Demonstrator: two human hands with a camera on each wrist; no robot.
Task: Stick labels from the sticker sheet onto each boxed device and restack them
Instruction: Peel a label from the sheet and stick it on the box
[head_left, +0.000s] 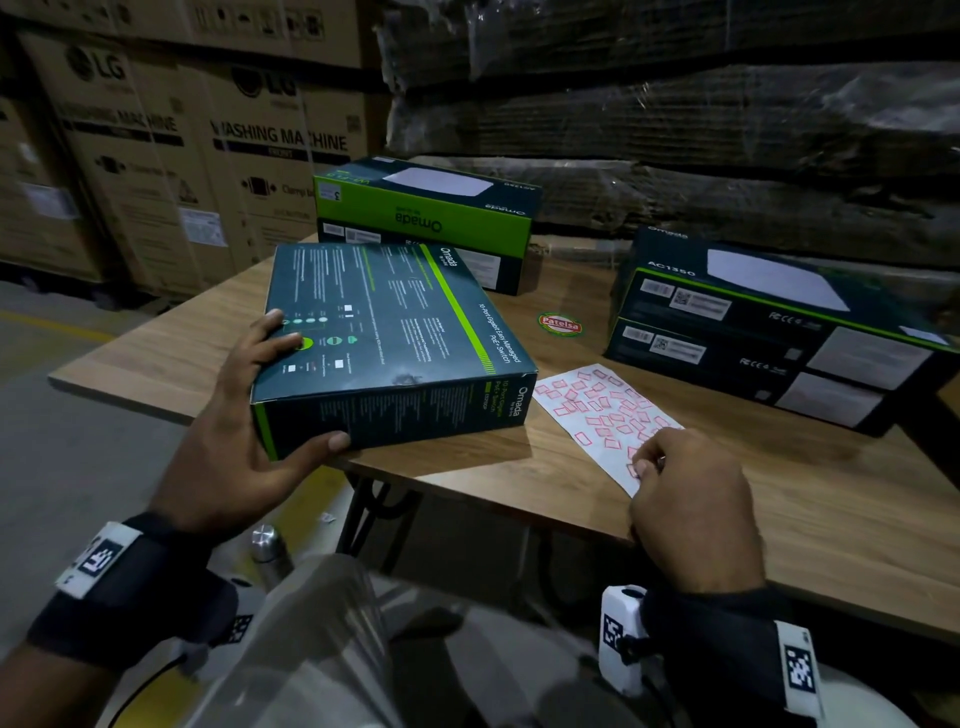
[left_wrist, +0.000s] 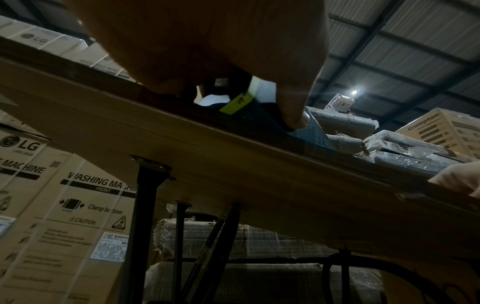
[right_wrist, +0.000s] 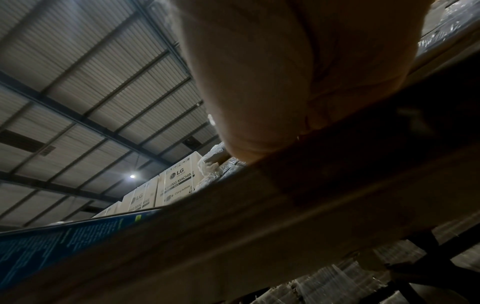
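- While the left hand (head_left: 244, 415) grips the near corner of the dark switch box (head_left: 395, 338), thumb along the front side and fingers spread on the top face, that box sits partly off the near edge of the wooden table (head_left: 779, 493), tilted a little; my reading is that it is held steady so a label can go on without the box sliding.
- Curled over the near end of the sticker sheet (head_left: 597, 410), the right hand (head_left: 691, 499) has its fingertips (head_left: 641, 467) bunched on the paper, apparently pinching or picking at one red-outlined label; whether a label is already free I cannot tell, since the right wrist view shows only the palm and the table edge.
- Lying flat on the table just right of the held box, the sheet is close to the spot where labels are needed, which keeps the reach short.
- Farther right, two dark boxes (head_left: 769, 322) lie stacked one on the other, well apart from the sheet; I cannot tell whether they are labelled.
- At the back stands a green-fronted box (head_left: 426, 218) carrying a small white tag marked 3, just behind the held box.
- Between the boxes a round red and green sticker (head_left: 559, 323) lies on the tabletop, seemingly no part of the job.
- Peeling the label cleanly looks like the next need.
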